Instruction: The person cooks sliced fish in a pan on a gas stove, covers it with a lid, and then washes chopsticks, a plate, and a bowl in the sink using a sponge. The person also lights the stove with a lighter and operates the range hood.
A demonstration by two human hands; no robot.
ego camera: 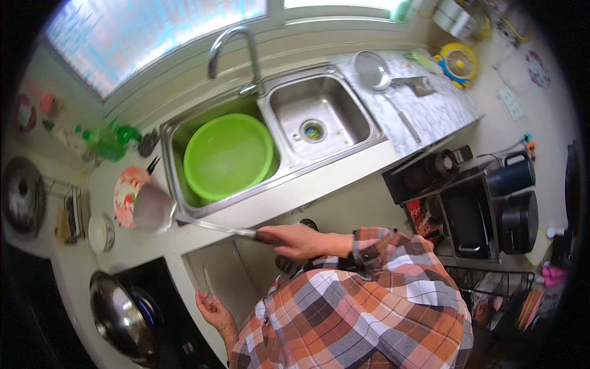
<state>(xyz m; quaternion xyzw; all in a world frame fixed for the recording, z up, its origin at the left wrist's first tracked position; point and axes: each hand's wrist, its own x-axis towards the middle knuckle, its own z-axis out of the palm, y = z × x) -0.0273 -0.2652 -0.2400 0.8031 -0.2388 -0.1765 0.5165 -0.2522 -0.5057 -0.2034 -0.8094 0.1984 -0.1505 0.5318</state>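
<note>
My right hand (295, 241) grips the dark handle of a metal ladle or scoop (154, 208). Its wide head, blurred, hangs over the counter left of the sink and partly covers a red and white patterned bowl or plate (123, 189). My left hand (215, 313) is low beside the stove edge, its fingers apart, and nothing shows in it. A green plastic basin (229, 157) sits in the left bowl of the steel sink (295, 168), below a curved faucet (252, 55).
A wok (120, 318) rests on the black stove at lower left. Near it stand a white bowl (101, 233) and green plastic bottles (108, 140). A round metal strainer or lid (371, 70) and a cleaver (417, 85) lie on the marbled counter (442, 115), right of the sink.
</note>
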